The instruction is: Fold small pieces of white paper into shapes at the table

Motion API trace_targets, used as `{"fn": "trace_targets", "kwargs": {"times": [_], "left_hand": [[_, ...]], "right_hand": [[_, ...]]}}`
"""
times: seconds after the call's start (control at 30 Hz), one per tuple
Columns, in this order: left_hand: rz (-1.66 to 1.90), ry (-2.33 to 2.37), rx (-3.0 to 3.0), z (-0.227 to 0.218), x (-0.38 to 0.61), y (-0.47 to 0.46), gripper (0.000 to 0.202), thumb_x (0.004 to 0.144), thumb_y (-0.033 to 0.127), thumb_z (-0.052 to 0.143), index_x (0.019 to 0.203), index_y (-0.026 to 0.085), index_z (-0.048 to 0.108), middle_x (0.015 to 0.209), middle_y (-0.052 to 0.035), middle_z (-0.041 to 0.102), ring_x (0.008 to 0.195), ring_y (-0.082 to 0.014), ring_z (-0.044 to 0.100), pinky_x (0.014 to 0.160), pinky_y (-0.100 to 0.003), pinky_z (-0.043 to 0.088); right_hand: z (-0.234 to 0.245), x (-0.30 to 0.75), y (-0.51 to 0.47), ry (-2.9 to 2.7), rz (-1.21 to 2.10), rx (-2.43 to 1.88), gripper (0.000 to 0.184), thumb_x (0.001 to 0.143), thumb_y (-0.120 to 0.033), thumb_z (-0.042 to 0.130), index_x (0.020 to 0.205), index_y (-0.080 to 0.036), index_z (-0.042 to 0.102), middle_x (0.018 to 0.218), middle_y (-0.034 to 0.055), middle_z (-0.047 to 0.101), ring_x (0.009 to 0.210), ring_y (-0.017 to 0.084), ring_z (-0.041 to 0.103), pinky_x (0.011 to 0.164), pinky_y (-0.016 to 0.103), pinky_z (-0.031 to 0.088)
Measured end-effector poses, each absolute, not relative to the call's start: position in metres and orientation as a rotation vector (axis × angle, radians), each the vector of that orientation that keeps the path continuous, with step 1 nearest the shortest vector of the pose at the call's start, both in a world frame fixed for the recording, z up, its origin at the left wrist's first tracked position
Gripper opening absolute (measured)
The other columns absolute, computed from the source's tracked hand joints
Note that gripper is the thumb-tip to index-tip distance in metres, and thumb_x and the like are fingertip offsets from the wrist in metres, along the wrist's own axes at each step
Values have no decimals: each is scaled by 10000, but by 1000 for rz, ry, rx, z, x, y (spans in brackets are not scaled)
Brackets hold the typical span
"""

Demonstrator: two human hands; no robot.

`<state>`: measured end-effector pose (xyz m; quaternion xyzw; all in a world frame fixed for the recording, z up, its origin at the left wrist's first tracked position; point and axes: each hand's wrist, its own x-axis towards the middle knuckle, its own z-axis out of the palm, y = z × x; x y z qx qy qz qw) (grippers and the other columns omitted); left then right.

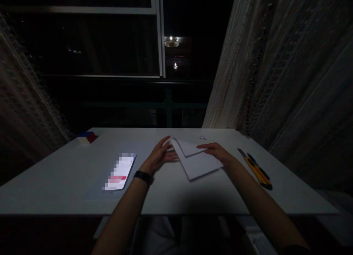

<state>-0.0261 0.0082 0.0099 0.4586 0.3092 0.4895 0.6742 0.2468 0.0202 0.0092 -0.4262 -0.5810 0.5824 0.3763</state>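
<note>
A folded sheet of white paper [201,165] is tilted over the white table, with one flap lying across its upper part. My right hand [217,153] grips the paper at its right side, fingers over the flap. At the paper's left edge, my left hand [160,154] has its fingers spread. Its fingertips reach the upper left corner, but whether they press on it I cannot tell. A dark band [143,176] circles my left wrist. To the left of that hand lies a phone [124,172] with a lit, pixelated screen.
On the white table [68,185], a yellow utility knife [257,170] with its blade out lies right of my right arm, beside a dark pen-like object [260,166]. Small paper scraps [203,137] lie farther back. A colored cube [86,137] sits far left. Curtains [228,82] flank a dark window.
</note>
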Motion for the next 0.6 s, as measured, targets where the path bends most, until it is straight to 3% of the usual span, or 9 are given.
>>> {"fn": "trace_targets", "kwargs": {"times": [0.13,0.27,0.37,0.6], "left_hand": [[1229,770,972,4,-17,11,522,707,461,636,1147,262,438,1114,-113,565,748,-177,648,576,-312,534],[1403,962,1035,-3,-13,18,450,607,465,712,907,166,562,867,-63,644,675,-126,614,550,-203,470],[1484,1074,1114,-4,-14,19,424,568,453,735,811,127,615,730,-45,651,634,-121,594,561,-199,450],[1391,1111,1113,-3,-22,18,440,523,412,771,796,94,636,677,-68,666,530,-135,585,490,-222,442]], "right_hand": [[-1,214,15,-1539,1028,-1044,378,711,-272,553,1065,-178,647,929,55,681,726,179,599,643,308,454],[-11,191,2,-1829,781,-1000,340,785,-259,481,1090,-250,631,1016,34,664,874,205,592,774,353,453],[-12,180,-9,-2008,654,-944,362,833,-280,445,1174,-277,567,1044,34,646,903,204,589,825,370,443],[-8,172,-23,-2097,595,-903,437,825,-356,499,1258,-306,478,1267,31,522,1174,247,460,1011,433,310]]}}
